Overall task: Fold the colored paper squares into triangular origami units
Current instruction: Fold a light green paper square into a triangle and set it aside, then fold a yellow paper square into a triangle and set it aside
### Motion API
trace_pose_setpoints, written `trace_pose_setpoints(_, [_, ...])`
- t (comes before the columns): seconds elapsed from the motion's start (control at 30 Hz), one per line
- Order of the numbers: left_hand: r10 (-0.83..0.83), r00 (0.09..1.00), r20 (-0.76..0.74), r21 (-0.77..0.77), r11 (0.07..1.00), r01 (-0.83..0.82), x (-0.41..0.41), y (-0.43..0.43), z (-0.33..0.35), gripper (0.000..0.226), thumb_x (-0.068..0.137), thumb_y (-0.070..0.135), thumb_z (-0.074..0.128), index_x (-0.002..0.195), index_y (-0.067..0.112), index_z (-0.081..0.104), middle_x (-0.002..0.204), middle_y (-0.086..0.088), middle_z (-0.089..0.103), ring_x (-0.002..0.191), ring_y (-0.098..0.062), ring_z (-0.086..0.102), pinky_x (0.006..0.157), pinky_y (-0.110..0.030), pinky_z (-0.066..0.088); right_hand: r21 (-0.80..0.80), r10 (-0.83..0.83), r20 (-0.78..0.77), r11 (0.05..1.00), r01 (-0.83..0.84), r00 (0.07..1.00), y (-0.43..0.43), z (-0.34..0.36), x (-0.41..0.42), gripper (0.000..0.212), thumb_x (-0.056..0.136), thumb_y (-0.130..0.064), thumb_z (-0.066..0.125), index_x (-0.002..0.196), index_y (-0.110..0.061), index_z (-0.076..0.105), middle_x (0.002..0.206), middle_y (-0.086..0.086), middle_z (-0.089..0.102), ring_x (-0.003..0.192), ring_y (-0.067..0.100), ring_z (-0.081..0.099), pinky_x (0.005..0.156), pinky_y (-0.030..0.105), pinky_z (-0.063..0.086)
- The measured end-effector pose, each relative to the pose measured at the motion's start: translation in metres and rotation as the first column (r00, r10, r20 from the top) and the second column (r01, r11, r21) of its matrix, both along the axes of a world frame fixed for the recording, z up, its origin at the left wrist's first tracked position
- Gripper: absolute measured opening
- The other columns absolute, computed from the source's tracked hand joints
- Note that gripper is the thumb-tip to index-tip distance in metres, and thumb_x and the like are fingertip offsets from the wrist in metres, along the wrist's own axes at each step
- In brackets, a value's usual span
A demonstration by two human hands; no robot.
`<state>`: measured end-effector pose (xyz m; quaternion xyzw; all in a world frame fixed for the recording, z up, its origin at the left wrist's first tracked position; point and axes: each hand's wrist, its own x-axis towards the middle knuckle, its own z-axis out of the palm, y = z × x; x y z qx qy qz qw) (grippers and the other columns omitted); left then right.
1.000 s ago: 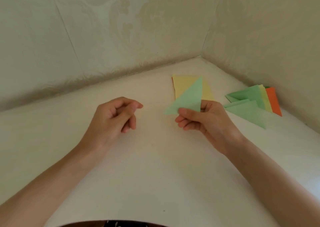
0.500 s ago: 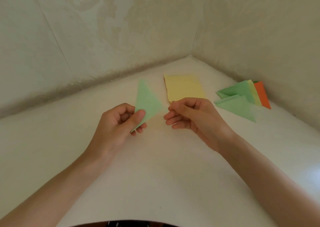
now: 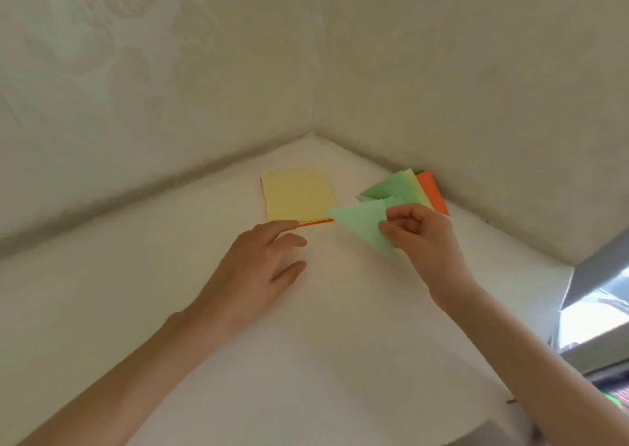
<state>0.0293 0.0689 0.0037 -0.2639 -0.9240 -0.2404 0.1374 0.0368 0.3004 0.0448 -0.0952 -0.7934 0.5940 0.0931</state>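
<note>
The right hand (image 3: 422, 238) pinches a folded green triangle (image 3: 360, 222) between thumb and curled fingers, holding it above the white tabletop (image 3: 306, 343) at 3 o'clock from the stack of yellow paper squares (image 3: 296, 195). The left hand (image 3: 258, 262) holds nothing. Its fingers are straight and spread, and the index fingertip reaches the stack's near edge at its 12 o'clock, where an orange sheet (image 3: 320, 221) shows underneath. A pile of folded green, yellow and orange units (image 3: 398, 187) lies against the wall at 12 o'clock from the right hand.
</note>
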Motion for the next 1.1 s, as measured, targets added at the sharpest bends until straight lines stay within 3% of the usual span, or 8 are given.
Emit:
trace_pose_setpoints(0.1, [0.009, 0.998, 0.054, -0.149, 0.989, -0.001, -0.008, -0.002, -0.006, 0.049, 0.087, 0.050, 0.037, 0.112, 0.020, 0.066, 0.131, -0.002, 0.057, 0.116, -0.022, 0.056, 0.100, -0.024, 0.032, 0.176, -0.043, 0.043, 0.984, 0.035, 0.998, 0.034, -0.009, -0.011, 0.022, 0.083, -0.009, 0.069, 0.091, -0.026, 0.057, 0.072, -0.006, 0.059, 0.064, 0.007, 0.051, 0.056, 0.018, 0.037])
trace_pose_setpoints(0.27, [0.060, 0.994, 0.093, -0.112, 0.993, -0.049, -0.004, -0.003, -0.008, 0.059, 0.086, 0.057, 0.029, 0.120, 0.023, 0.064, 0.133, 0.006, 0.055, 0.118, -0.013, 0.051, 0.100, -0.014, 0.024, 0.430, 0.014, 0.040, 0.903, -0.030, 0.999, 0.049, -0.021, -0.032, 0.036, 0.082, -0.012, 0.069, 0.111, -0.023, 0.051, 0.092, -0.004, 0.055, 0.081, 0.008, 0.050, 0.061, 0.006, 0.035])
trace_pose_setpoints(0.33, [0.048, 0.996, 0.075, -0.112, 0.993, -0.039, -0.004, -0.002, -0.007, 0.054, 0.087, 0.053, 0.033, 0.116, 0.020, 0.066, 0.129, 0.003, 0.058, 0.114, -0.012, 0.051, 0.097, -0.013, 0.023, 0.614, 0.072, -0.080, 0.789, -0.008, 0.994, 0.048, -0.024, -0.031, 0.043, 0.081, -0.010, 0.069, 0.120, -0.017, 0.053, 0.112, 0.001, 0.053, 0.101, 0.016, 0.047, 0.077, 0.011, 0.034])
trace_pose_setpoints(0.4, [0.037, 0.997, 0.065, -0.115, 0.993, -0.030, -0.004, -0.002, -0.008, 0.052, 0.088, 0.052, 0.036, 0.114, 0.019, 0.066, 0.126, 0.001, 0.061, 0.111, -0.010, 0.048, 0.095, -0.015, 0.025, 0.746, 0.226, -0.268, 0.664, 0.053, 0.936, 0.047, -0.025, -0.023, 0.039, 0.078, -0.004, 0.070, 0.115, -0.014, 0.062, 0.115, 0.007, 0.054, 0.106, 0.021, 0.046, 0.085, 0.026, 0.041])
trace_pose_setpoints(0.47, [0.032, 0.997, 0.072, -0.118, 0.993, -0.024, -0.004, -0.001, -0.008, 0.053, 0.089, 0.054, 0.035, 0.114, 0.019, 0.066, 0.126, 0.001, 0.061, 0.112, -0.011, 0.049, 0.096, -0.016, 0.026, 0.852, 0.438, -0.322, 0.520, 0.055, 0.839, 0.048, -0.030, -0.013, 0.029, 0.074, 0.000, 0.072, 0.099, -0.015, 0.071, 0.102, 0.006, 0.062, 0.093, 0.022, 0.052, 0.072, 0.031, 0.048])
trace_pose_setpoints(0.53, [0.032, 0.997, 0.070, -0.117, 0.993, -0.023, -0.005, -0.001, -0.008, 0.051, 0.088, 0.052, 0.036, 0.114, 0.019, 0.066, 0.126, 0.001, 0.060, 0.112, -0.011, 0.049, 0.096, -0.015, 0.025, 0.915, 0.545, -0.258, 0.403, 0.021, 0.798, 0.050, -0.037, -0.009, 0.030, 0.070, 0.004, 0.075, 0.091, -0.016, 0.073, 0.094, 0.004, 0.066, 0.084, 0.026, 0.060, 0.064, 0.032, 0.052])
trace_pose_setpoints(0.9, [0.016, 0.999, 0.052, -0.094, 0.995, -0.011, -0.004, 0.000, -0.007, 0.051, 0.088, 0.050, 0.036, 0.115, 0.019, 0.066, 0.127, 0.002, 0.059, 0.113, -0.006, 0.043, 0.096, -0.008, 0.018, 0.890, 0.470, -0.213, 0.455, -0.028, 0.857, 0.051, -0.037, -0.045, 0.030, 0.071, 0.013, 0.068, 0.088, -0.011, 0.074, 0.090, 0.005, 0.071, 0.079, 0.030, 0.067, 0.062, 0.034, 0.055])
trace_pose_setpoints(1.1, [0.035, 0.998, 0.052, -0.062, 0.998, -0.032, -0.004, -0.005, -0.007, 0.062, 0.083, 0.058, 0.025, 0.117, 0.023, 0.064, 0.131, 0.011, 0.054, 0.116, -0.001, 0.041, 0.096, -0.009, 0.024, 0.868, 0.497, -0.301, 0.496, 0.018, 0.814, 0.034, -0.029, -0.043, 0.025, 0.073, 0.010, 0.058, 0.087, -0.006, 0.073, 0.087, 0.009, 0.071, 0.078, 0.032, 0.066, 0.064, 0.036, 0.055])
